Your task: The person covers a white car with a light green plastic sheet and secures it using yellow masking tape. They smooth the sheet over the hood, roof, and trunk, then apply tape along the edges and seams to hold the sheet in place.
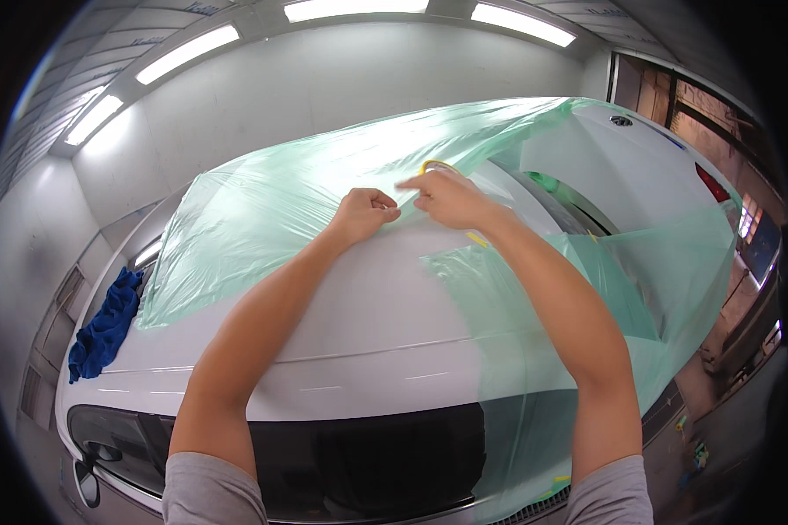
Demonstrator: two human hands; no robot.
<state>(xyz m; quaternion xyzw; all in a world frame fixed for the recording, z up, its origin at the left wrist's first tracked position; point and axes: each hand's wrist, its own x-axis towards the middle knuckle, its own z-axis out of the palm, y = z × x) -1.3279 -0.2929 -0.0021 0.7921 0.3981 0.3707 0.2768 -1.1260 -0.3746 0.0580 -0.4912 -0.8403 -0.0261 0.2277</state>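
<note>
White car roof (368,306) carries green masking film (271,210) pinched under both hands (407,208).

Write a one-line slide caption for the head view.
Both hands, left hand and right hand, press green masking film onto a white car, a yellow tape roll at the right hand.

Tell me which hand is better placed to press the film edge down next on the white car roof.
Left, probably. The left hand is a closed fist resting at the edge of the green masking film on the white car. The right hand is occupied with the yellow tape roll.
</note>
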